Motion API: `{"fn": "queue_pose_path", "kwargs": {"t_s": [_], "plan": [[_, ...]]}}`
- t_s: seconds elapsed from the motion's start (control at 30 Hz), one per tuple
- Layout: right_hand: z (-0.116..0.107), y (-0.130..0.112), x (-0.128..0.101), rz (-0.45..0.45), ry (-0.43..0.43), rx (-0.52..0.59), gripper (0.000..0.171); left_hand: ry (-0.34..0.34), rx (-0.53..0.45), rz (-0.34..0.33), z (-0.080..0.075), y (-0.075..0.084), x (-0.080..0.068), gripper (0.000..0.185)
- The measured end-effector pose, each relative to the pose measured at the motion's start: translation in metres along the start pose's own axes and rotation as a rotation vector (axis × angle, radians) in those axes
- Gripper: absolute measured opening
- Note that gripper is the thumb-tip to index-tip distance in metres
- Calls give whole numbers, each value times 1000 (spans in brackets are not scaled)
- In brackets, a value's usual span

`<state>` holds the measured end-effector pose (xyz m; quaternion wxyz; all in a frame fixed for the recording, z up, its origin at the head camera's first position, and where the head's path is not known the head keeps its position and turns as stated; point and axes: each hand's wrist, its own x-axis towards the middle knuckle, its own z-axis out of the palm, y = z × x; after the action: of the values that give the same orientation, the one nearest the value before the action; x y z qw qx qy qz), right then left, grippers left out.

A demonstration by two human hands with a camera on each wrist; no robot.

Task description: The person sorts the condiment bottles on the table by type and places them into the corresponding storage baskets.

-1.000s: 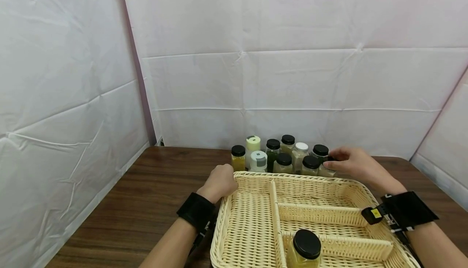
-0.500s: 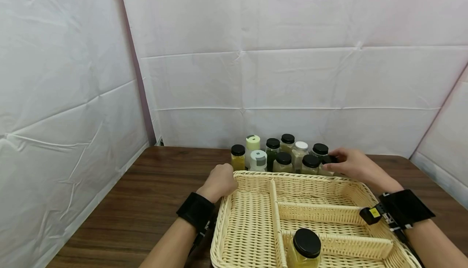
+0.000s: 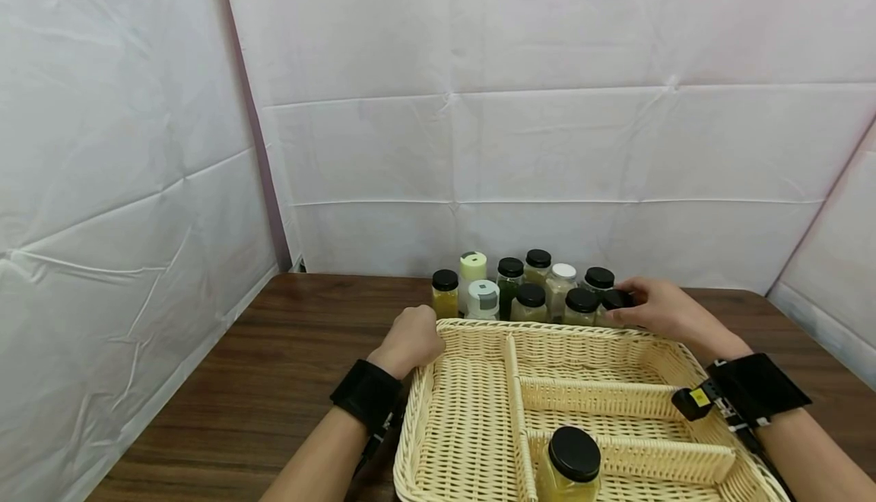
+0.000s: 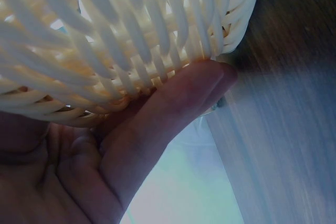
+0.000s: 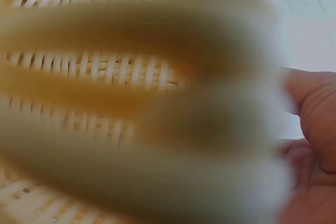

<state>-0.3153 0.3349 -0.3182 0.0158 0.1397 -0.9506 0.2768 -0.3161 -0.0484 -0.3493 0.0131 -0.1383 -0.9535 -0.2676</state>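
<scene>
The left grip (image 3: 408, 342) pinches the straw basket (image 3: 472, 411) by a far corner. The right grip (image 3: 660, 310) pinches a black-topped jar (image 3: 617, 300). More jars (image 3: 531, 306) stand left of that grip. A yellow jar (image 3: 573, 465) sits in the basket, nearer than both grips.

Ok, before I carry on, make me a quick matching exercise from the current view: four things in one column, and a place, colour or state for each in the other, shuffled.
Column one
1. left hand
2. right hand
3. basket
4. table

Column two
A. dark brown, with a wood grain
B. pale yellow, woven, split by dividers
C. holding the far left corner of the basket
D. at the rightmost jar, beyond the basket

Right pairs: 1-C, 2-D, 3-B, 4-A
</scene>
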Motion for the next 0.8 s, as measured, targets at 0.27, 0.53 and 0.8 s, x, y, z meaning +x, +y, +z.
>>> {"fn": "queue_pose_path", "kwargs": {"t_s": [0.27,0.53,0.8], "plan": [[0,0,0,-16,3,10,61,-3,-16,5,-1,0,-1,50],[1,1,0,-9,4,40,60,-3,-4,-6,-1,1,0,49],[0,1,-1,-20,20,-3,59,0,1,-3,-1,0,0,49]]}}
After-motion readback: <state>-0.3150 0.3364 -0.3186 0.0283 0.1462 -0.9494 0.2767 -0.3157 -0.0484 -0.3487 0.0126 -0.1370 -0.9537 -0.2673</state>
